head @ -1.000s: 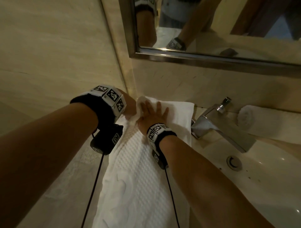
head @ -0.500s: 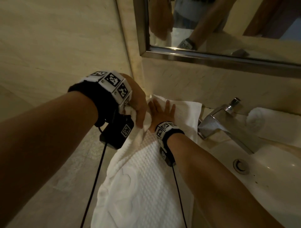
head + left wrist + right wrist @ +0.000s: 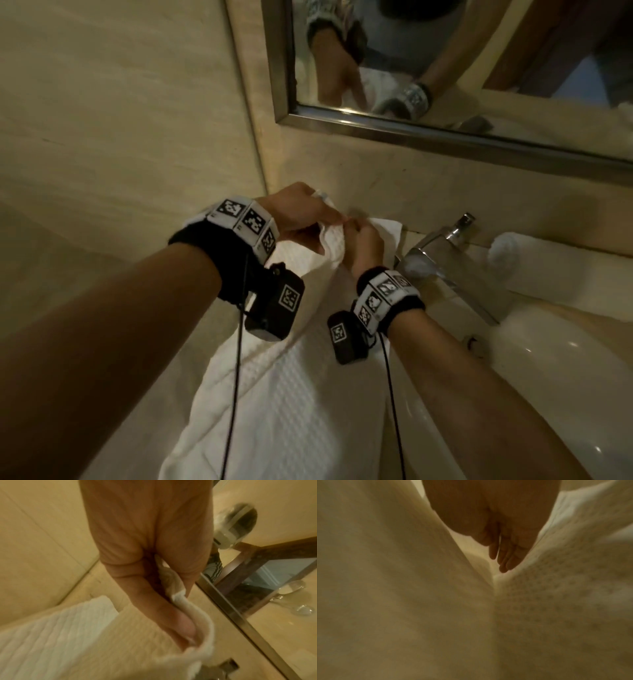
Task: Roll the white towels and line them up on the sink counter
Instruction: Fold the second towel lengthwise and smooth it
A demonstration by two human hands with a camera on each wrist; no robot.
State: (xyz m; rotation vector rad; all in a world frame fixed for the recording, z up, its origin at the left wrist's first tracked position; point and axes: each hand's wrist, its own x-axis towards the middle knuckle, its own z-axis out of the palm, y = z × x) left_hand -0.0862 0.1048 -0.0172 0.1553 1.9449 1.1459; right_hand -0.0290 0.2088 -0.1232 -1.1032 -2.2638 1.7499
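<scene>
We grip the far end of the white waffle-weave towel [image 3: 281, 404] with our left hand [image 3: 301, 219], thumb and fingers [image 3: 171, 615] pinched on its folded edge just above the counter [image 3: 164, 404]. Our right hand [image 3: 363, 246] curls onto the same bunched end right beside it; the wrist view shows its fingers [image 3: 506, 555] close together against the cloth. The rest of the towel lies along the counter toward us, left of the faucet [image 3: 442, 260]. A rolled towel [image 3: 548, 270] rests behind the sink basin [image 3: 561, 370], below the mirror [image 3: 479, 51].
</scene>
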